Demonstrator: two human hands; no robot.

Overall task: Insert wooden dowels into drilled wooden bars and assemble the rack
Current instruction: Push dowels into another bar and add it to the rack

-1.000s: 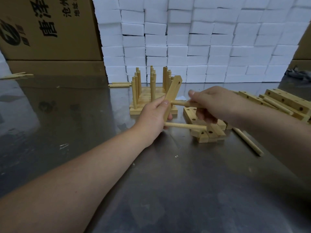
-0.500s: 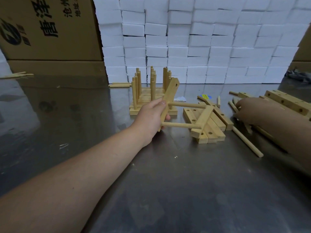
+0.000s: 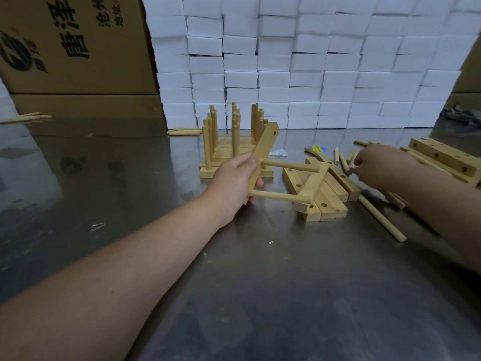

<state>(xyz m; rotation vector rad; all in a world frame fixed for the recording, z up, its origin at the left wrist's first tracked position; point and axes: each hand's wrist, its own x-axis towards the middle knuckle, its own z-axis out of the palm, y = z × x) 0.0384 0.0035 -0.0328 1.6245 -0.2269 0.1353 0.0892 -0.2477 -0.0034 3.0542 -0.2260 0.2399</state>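
My left hand grips a drilled wooden bar held tilted above the table. Two dowels stick out of it to the right, an upper dowel and a lower dowel; both run into a second bar that rests on a pile of flat bars. My right hand is far right among several loose short dowels, fingers curled around one of them. A finished set of bars with upright dowels stands behind.
More drilled bars lie at the far right. A long dowel lies on the metal table. Stacked white foam blocks and a cardboard box close off the back. Loose dowels lie by the foam.
My right hand let go of the upper dowel in the held bar and moved right to the loose dowels. The left hand kept the bar almost still.
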